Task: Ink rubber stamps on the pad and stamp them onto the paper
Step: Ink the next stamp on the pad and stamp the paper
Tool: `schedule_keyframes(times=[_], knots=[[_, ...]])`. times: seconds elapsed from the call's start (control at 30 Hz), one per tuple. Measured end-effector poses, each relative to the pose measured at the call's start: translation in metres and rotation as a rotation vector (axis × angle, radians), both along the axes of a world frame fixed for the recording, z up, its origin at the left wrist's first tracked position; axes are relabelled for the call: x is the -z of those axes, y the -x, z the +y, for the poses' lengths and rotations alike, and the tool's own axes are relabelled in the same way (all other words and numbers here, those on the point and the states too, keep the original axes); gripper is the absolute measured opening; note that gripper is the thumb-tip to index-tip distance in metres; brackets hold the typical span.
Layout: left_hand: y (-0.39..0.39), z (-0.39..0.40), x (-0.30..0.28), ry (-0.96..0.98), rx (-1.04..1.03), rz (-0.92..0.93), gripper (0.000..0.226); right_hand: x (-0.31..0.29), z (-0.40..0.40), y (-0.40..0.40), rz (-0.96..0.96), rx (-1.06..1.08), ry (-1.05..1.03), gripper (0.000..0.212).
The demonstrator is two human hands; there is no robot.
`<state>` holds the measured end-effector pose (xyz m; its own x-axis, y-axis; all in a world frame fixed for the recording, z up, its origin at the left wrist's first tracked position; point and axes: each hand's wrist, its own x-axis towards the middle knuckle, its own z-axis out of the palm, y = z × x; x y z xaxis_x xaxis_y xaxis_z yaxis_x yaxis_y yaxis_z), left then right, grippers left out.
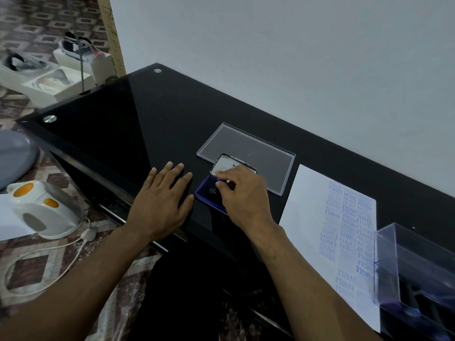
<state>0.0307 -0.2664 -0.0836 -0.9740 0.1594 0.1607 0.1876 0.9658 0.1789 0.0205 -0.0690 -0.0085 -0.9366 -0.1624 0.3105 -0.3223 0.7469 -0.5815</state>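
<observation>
1. Over the near edge of the black glass desk [152, 119], the right hand [242, 193] pinches a small dark rubber stamp [213, 191] with curled fingertips and holds it down on the blue rectangular ink pad [205, 187]. Most of the stamp is hidden under the fingers, so I cannot tell which word it carries.
2. The left hand [162, 200] lies flat on the desk with straight, spread fingers, its thumb tip just beside the pad's near-left corner. Nudging that thumb against the pad would probably stop it sliding.
3. To ink well, I would press straight down, evenly and briefly, then lift vertically; rocking or dragging risks ink on the stamp's edges.
4. The pad's hinged lid [227, 164], metal-rimmed with a white label, stands open just behind the fingers; the lift should avoid knocking it.
5. The shallow clear plastic tray [248, 148] lies behind the pad.
6. The white paper sheet [307, 205], to the right, already bears many crowded blue impressions; its bare left part looks like the best target.
7. A clear plastic box [418, 262] of dark items overlaps the sheet's right edge.
</observation>
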Motion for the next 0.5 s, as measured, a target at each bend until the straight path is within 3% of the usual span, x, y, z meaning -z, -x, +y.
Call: schedule_keyframes(times=[0.5], knots=[[-0.0006, 0.0016, -0.0016, 0.002, -0.012, 0.008, 0.071, -0.0053, 0.0010, 0.0011, -0.092, 0.004, 0.019, 0.023]])
